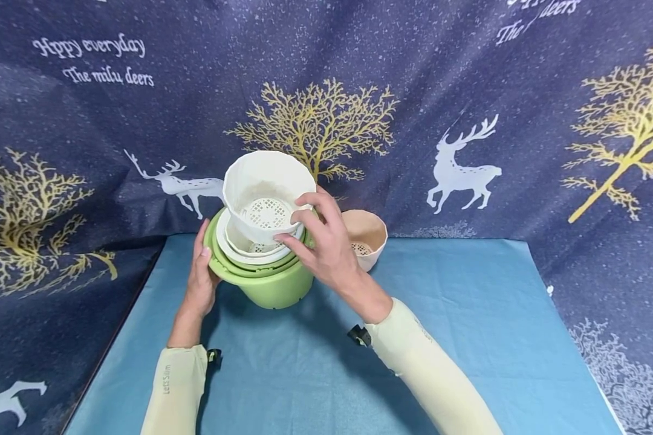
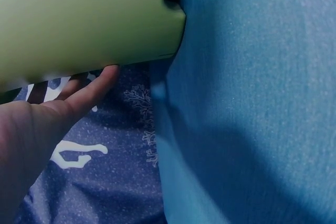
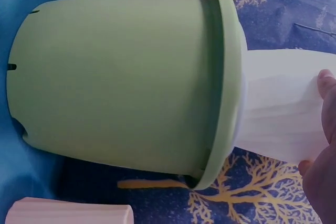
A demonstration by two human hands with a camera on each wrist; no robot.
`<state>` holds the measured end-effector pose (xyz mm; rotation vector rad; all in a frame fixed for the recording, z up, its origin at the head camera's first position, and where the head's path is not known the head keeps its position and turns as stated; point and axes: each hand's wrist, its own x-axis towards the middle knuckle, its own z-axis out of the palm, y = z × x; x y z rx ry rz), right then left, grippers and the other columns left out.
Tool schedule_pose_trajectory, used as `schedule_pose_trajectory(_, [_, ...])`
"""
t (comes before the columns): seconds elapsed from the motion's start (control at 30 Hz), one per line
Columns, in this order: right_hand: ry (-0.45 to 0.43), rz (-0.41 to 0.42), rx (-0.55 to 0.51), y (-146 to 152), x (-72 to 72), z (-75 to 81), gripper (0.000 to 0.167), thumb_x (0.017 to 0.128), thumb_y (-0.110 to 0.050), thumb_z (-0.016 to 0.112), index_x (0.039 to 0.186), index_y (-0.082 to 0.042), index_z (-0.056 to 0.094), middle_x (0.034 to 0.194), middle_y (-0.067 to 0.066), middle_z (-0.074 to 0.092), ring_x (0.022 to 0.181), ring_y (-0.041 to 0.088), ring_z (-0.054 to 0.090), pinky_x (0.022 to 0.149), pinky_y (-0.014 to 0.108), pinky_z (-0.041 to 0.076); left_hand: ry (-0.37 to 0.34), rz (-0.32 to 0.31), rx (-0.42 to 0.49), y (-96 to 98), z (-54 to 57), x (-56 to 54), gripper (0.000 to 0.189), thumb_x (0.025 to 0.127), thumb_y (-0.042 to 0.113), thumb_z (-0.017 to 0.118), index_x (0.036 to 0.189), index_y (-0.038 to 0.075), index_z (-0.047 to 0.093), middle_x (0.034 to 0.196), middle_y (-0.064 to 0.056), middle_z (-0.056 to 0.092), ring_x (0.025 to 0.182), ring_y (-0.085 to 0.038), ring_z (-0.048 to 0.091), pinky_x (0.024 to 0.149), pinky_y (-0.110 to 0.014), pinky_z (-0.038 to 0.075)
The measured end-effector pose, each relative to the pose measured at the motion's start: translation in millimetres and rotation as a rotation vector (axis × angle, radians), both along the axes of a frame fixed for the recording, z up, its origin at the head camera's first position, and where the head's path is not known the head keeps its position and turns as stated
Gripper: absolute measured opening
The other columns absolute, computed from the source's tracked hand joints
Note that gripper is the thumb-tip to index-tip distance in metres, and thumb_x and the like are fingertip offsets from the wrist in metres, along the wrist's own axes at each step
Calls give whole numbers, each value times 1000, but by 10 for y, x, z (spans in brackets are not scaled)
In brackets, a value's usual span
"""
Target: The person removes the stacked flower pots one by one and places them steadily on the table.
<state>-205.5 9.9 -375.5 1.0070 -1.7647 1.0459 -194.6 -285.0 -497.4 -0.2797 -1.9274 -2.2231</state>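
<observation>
My left hand holds the left side of a green flower pot, its thumb near the rim. White pots with perforated bottoms are nested inside the green one. My right hand pinches the rim of the uppermost white flower pot, which sits raised and tilted above the stack. In the right wrist view this white pot sticks out past the rim of the green pot. The left wrist view shows fingers against the green wall; part of that hand is hidden.
A pale pink pot with a perforated bottom stands behind my right hand, by the back edge of the blue table cloth. A dark blue printed curtain hangs close behind the table.
</observation>
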Motion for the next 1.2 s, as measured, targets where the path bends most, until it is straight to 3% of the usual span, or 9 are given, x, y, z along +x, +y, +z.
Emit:
schedule_pose_trajectory(0.2, [1,-2,-22,62,25,39,37,80,-15,94,93,-3,61,121,21,56,99,31,54,124,55,32,-7,6,-8,12,21,6,60,115,40,30,172,32,13,170,-7,29,126,-10,57,85,-24,57])
schedule_pose_trajectory(0.4, [-28,12,-49,142,89,70,37,79,-13,95,93,-3,62,122,20,56,113,36,56,121,53,36,-9,4,2,20,12,5,61,114,40,31,172,32,14,168,-8,31,123,-10,59,84,-24,58])
schedule_pose_trajectory(0.5, [-54,9,-61,189,120,63,36,79,-12,95,93,-4,63,124,19,56,120,37,57,114,46,45,-6,3,2,23,12,4,61,114,41,32,172,32,14,168,-8,32,123,-10,59,84,-24,58])
schedule_pose_trajectory(0.7, [-82,2,-82,268,157,53,35,79,-10,95,93,-4,63,126,20,56,104,31,58,94,40,50,1,5,7,22,18,2,61,114,40,32,172,31,14,171,-9,28,124,-11,57,84,-24,58])
schedule_pose_trajectory(0.77, [-81,4,-96,289,169,54,35,78,-9,95,93,-4,63,126,20,56,107,33,58,88,39,49,2,6,8,21,21,2,61,114,39,32,172,31,15,171,-9,27,125,-11,57,85,-23,57])
schedule_pose_trajectory(1.0, [-59,-7,-127,386,217,48,36,76,-7,96,92,-3,63,124,23,57,126,41,57,93,43,53,0,8,15,26,23,-5,61,114,39,33,172,30,15,171,-8,27,123,-10,58,84,-24,58])
schedule_pose_trajectory(1.2, [-55,-50,-113,483,224,50,34,81,-13,94,92,-2,64,124,25,59,111,35,63,86,37,55,6,10,14,25,22,-2,62,114,38,33,172,29,15,170,-9,28,118,-9,61,82,-23,58])
